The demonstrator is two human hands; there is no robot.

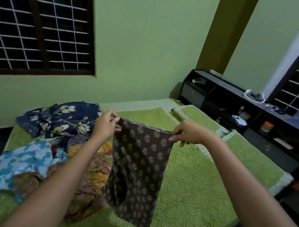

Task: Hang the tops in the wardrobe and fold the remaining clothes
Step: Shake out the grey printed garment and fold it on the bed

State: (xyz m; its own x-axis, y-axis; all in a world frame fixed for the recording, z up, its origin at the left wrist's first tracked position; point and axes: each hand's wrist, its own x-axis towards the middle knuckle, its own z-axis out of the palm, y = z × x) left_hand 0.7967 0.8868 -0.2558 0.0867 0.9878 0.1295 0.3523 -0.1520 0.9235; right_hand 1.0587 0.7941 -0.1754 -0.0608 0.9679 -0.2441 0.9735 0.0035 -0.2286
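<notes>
the person stood at the foot of a bed (203, 178) and held a brown printed garment (137, 165) up by its top edge, so that it hung free above the green cover with only its lower end near the bedding. the left hand (105, 124) pinched one top corner between thumb and fingers; the right hand (188, 131) pinched the other, fingers curled over the hem, the edge drawn fairly taut between them. the cloth hung long and narrow (it looked like trousers or a bottom piece already doubled lengthwise, though that could not be told for sure).

to the left on the bed lay the rest of the pile: a navy floral piece (61, 118), a blue and white piece (22, 163), and a yellow and brown heap (93, 178) partly hidden behind the left forearm.

the step in hand seemed to be the folding one, not the hanging. the next move probably called for lowering the garment flat onto the open part of the cover to the right of the pile, keeping both corners level so it lay without creases, then bringing the top edge down to the bottom.
</notes>
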